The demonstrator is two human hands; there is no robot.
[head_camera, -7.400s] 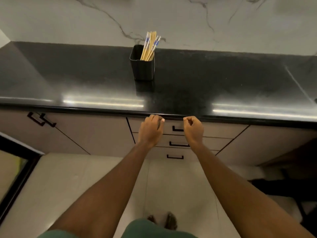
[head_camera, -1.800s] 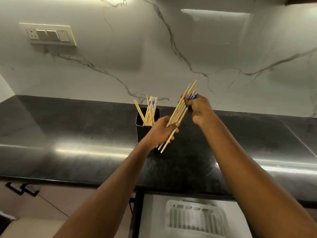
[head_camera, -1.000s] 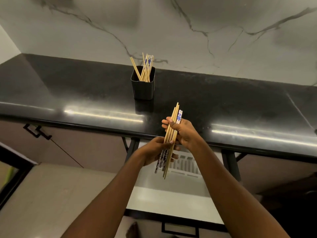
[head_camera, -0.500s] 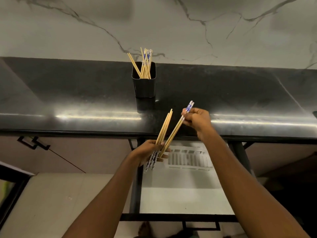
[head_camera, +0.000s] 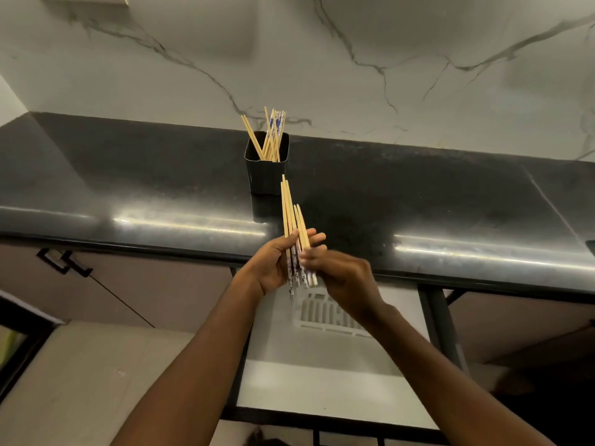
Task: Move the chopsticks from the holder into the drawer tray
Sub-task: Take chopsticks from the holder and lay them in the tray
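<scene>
Chopsticks point(head_camera: 291, 226) bunched upright above the drawer tray point(head_camera: 325, 317), ends uneven; left hand point(head_camera: 273, 265) grips mid-bundle; right hand point(head_camera: 341, 278), blurred, pinches the lower ends; risk: a slack grip lets single sticks slide past the tray; more wait in the holder point(head_camera: 265, 175).

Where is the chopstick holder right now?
In the head view the black holder stands on the dark countertop, left of centre and close to the marble wall, just beyond the bundle of chopsticks that the left hand grips.
</scene>
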